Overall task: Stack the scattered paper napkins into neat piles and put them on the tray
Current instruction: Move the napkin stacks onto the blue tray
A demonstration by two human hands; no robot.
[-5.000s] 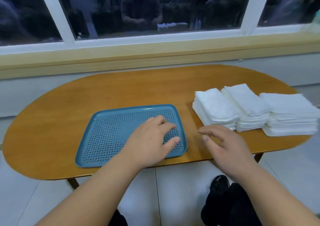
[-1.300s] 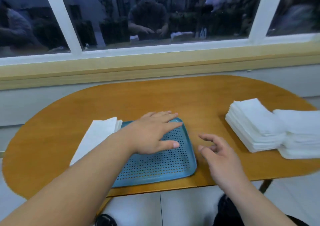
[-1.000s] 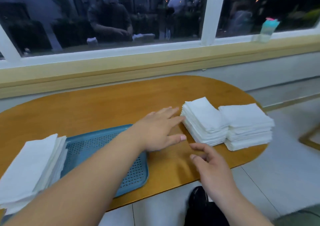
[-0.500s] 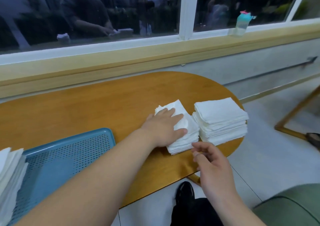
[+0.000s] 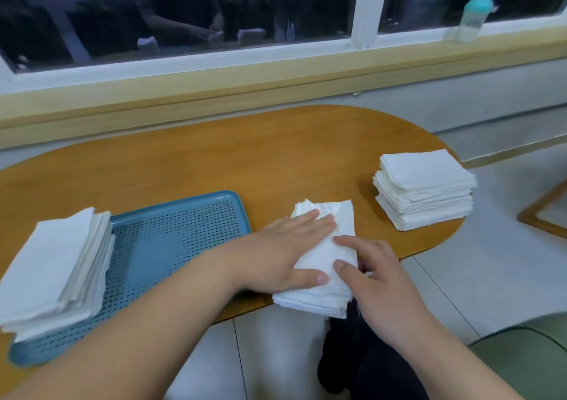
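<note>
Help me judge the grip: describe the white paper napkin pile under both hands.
The white paper napkin pile is a thick stack of soft sheets, edges slightly fanned. It lies flat on the oval wooden table, right of the blue perforated tray, near corner overhanging the edge. The left hand lies flat on top; the right hand's forefinger and thumb touch its right side.

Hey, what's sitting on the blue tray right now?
One napkin pile lies on the tray's left part, overhanging its left rim. The perforated floor beside it shows bare. The floor beneath the pile is covered; a forearm hides the near right corner.
</note>
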